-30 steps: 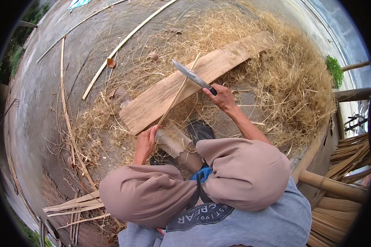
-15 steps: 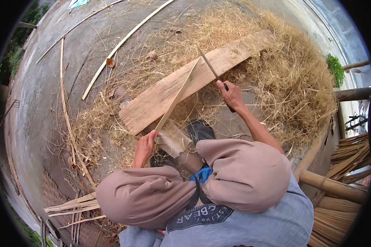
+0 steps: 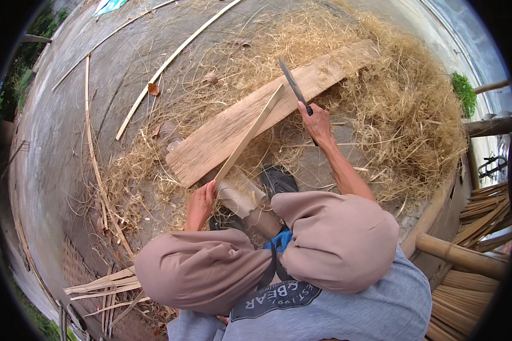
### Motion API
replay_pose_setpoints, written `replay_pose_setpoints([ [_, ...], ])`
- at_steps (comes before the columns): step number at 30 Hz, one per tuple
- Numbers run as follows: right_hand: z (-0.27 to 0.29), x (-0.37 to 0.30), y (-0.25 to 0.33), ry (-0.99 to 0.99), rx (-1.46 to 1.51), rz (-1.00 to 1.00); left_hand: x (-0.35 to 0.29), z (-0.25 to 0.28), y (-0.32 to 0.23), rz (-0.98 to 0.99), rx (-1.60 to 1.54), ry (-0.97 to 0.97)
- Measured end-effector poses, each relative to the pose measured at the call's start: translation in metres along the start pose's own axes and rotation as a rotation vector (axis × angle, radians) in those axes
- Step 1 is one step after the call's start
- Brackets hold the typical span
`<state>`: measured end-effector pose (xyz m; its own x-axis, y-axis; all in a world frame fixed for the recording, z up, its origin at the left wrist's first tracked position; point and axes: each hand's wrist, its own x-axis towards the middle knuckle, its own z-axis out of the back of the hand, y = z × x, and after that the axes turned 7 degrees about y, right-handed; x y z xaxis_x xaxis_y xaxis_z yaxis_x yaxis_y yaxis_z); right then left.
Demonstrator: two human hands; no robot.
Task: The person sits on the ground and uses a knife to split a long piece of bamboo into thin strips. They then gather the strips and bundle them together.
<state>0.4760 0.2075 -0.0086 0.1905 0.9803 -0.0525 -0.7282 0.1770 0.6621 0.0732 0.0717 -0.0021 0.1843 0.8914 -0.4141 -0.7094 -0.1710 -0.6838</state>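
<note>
Pinched in my left hand (image 3: 201,203) is the near end of a flat bamboo strip (image 3: 250,132). The strip slants up and to the right, over a long wooden plank (image 3: 210,144). My right hand (image 3: 317,124) is closed around the dark handle of a knife (image 3: 293,81). Its blade points away from me and slightly left, beside the strip's far end. A small gap shows between blade and strip. The plank lies slanted in front of my shoes, and its far right part rests among the shavings.
Curly bamboo shavings (image 3: 404,125) are heaped on the right and scattered around the plank. Long strips (image 3: 170,59) lie on the concrete floor at left. Split strips (image 3: 105,284) lie by my left knee. A bamboo pole (image 3: 455,254) and bundled strips (image 3: 466,292) are at right.
The knife has turned, so its blade shows broader and its tip sits slightly farther right and away. The strip's far end has dropped a little nearer and right.
</note>
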Motion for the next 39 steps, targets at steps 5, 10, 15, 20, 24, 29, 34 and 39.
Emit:
replay_pose_setpoints([
  [5, -0.019, -0.06, 0.019, 0.353, -0.183, 0.467, -0.005, -0.004, 0.011, 0.031, -0.022, -0.015],
  [10, 0.007, -0.021, -0.014, 0.157, 0.01, -0.115, -0.004, -0.006, 0.017, 0.091, -0.033, 0.017],
  [15, 0.013, -0.029, -0.016, 0.278, 0.64, -0.022, -0.013, -0.005, -0.001, 0.028, 0.085, -0.099],
  [20, 0.007, -0.064, 0.009, 0.463, 0.801, -0.338, -0.017, -0.01, 0.001, 0.04, 0.239, -0.171],
  [24, 0.0, -0.093, 0.01, 0.656, 0.651, -0.305, -0.013, -0.011, -0.002, 0.002, 0.244, -0.171],
  [29, -0.012, -0.119, 0.016, 0.883, 0.594, -0.32, -0.014, -0.014, 0.006, -0.008, 0.242, -0.183],
  [34, -0.023, -0.119, 0.026, 0.658, 0.806, -0.417, -0.015, -0.01, 0.002, 0.011, 0.253, -0.172],
  [39, -0.028, -0.128, 0.024, 0.818, 0.549, -0.22, -0.013, -0.012, 0.008, 0.001, 0.253, -0.167],
])
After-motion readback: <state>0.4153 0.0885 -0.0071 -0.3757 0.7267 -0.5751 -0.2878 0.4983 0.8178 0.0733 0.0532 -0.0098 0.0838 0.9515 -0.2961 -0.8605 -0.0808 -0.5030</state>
